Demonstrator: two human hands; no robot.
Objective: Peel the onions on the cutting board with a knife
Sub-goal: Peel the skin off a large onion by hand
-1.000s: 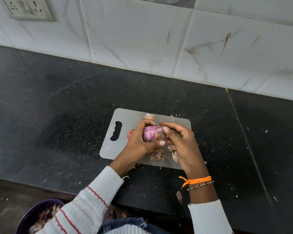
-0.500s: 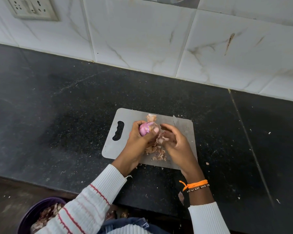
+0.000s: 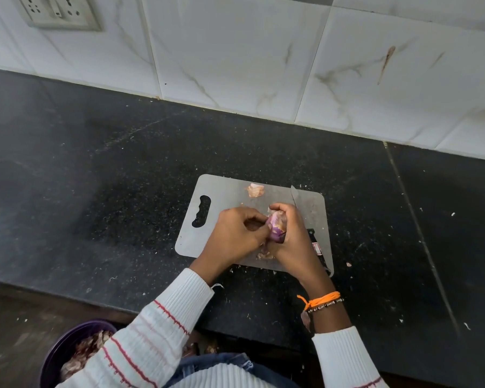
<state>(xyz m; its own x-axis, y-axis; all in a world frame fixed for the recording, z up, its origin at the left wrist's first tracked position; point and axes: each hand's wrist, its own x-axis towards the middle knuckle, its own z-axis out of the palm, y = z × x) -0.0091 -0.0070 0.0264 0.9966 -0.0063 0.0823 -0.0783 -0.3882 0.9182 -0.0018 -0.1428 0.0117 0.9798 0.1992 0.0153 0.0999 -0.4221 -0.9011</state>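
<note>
Right hand (image 3: 290, 236) curls round red onion (image 3: 276, 229); left hand (image 3: 235, 233) pinches its skin. Likely firm, slick once bared, papery skin tears; hold bulb's sides.

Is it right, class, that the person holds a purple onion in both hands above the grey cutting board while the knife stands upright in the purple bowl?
Not quite. The head view shows the knife lying flat on the cutting board, partly hidden behind the right hand. The rest holds: both hands, left hand included, hold the purple onion above the board.
</note>
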